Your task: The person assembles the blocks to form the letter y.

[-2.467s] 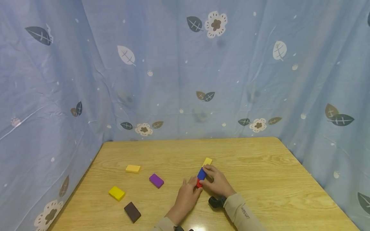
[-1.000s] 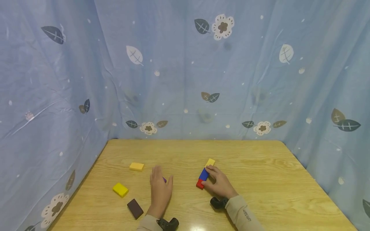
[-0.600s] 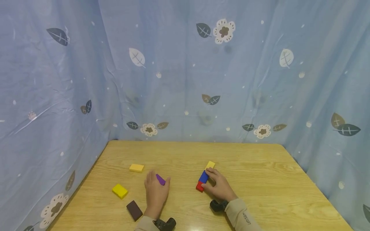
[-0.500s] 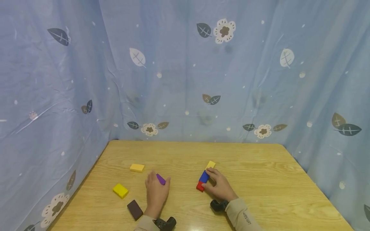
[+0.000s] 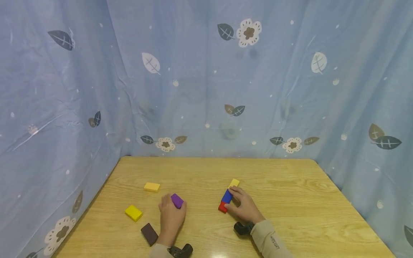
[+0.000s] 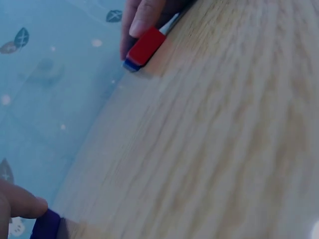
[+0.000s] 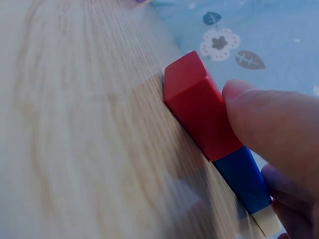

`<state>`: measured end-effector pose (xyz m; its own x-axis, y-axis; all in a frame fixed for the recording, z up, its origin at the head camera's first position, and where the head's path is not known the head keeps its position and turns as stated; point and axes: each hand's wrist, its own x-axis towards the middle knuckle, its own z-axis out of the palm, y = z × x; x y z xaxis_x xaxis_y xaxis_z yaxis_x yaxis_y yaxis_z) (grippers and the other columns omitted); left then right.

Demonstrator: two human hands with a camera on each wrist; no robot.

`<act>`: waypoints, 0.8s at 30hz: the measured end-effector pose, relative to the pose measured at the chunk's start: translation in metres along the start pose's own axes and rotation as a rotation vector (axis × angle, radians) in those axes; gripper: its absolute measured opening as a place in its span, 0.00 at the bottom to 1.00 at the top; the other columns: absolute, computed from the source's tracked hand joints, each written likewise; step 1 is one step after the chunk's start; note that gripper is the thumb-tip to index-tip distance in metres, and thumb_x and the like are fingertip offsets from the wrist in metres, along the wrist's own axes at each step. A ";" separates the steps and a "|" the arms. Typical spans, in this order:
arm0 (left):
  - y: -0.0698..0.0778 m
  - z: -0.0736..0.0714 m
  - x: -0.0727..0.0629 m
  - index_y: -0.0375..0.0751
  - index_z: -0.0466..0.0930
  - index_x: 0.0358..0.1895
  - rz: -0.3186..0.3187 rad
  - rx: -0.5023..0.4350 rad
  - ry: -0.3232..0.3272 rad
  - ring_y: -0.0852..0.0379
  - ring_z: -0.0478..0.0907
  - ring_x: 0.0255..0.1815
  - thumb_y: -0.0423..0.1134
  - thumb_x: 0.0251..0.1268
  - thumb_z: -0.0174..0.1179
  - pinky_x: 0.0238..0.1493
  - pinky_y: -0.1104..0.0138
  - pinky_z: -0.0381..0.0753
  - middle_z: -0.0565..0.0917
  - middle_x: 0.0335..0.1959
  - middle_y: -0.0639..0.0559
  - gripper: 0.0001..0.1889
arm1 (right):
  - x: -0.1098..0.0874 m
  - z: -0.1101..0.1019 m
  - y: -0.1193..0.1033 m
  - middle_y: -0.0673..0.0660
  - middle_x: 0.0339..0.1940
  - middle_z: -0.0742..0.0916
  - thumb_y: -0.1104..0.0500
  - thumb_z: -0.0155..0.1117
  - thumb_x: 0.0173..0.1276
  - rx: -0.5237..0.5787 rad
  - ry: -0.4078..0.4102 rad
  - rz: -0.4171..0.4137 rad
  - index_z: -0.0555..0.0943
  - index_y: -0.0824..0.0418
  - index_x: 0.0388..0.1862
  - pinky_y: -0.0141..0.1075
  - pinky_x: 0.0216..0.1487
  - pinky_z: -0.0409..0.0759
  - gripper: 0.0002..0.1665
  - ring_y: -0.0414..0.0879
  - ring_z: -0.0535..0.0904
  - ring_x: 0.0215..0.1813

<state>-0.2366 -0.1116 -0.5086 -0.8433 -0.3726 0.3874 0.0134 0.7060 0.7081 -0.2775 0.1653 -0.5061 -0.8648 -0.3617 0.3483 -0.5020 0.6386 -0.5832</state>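
My left hand (image 5: 171,216) grips a purple block (image 5: 177,201) on the table, thumb at its right end and fingers along its left side; part of the block is hidden under the hand. In the left wrist view, the thumb meets the edge of this purple block (image 6: 46,226). To the right, a red block (image 5: 222,207), a blue block (image 5: 227,196) and a pale yellow block (image 5: 234,182) lie end to end in a slanting row. My right hand (image 5: 245,208) holds this row, its thumb against the red block and its fingers by the blue and pale yellow ones.
An orange-yellow block (image 5: 152,187), a bright yellow block (image 5: 133,213) and a dark brown block (image 5: 150,234) lie apart on the left of the wooden table (image 5: 290,200). A blue patterned curtain (image 5: 193,71) surrounds the table's back and sides.
My left hand has left the red block, moved left to the purple block and closed its thumb and fingers on it. My right hand has stayed at the row.
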 end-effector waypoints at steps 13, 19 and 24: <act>-0.001 -0.010 0.003 0.24 0.70 0.53 -0.010 -0.047 -0.101 0.37 0.72 0.47 0.33 0.48 0.67 0.45 0.48 0.75 0.75 0.48 0.33 0.27 | 0.000 0.000 0.001 0.60 0.65 0.75 0.46 0.69 0.58 0.001 -0.001 -0.008 0.74 0.65 0.63 0.55 0.66 0.69 0.38 0.60 0.68 0.68; -0.002 -0.012 0.002 0.21 0.68 0.57 -0.011 -0.054 -0.133 0.29 0.68 0.55 0.33 0.50 0.66 0.52 0.41 0.73 0.71 0.55 0.27 0.31 | 0.000 0.001 0.002 0.60 0.65 0.75 0.46 0.69 0.58 0.005 -0.008 -0.005 0.73 0.64 0.63 0.54 0.65 0.70 0.38 0.59 0.69 0.67; -0.002 -0.012 0.001 0.21 0.67 0.58 -0.034 -0.075 -0.132 0.28 0.67 0.56 0.34 0.52 0.67 0.55 0.41 0.73 0.71 0.57 0.28 0.32 | 0.000 0.002 0.002 0.60 0.65 0.75 0.46 0.69 0.58 0.002 -0.008 0.001 0.74 0.64 0.63 0.54 0.65 0.70 0.38 0.59 0.69 0.67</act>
<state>-0.2307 -0.1207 -0.5025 -0.9071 -0.3100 0.2849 0.0191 0.6457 0.7633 -0.2782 0.1653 -0.5083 -0.8652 -0.3667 0.3419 -0.5014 0.6375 -0.5850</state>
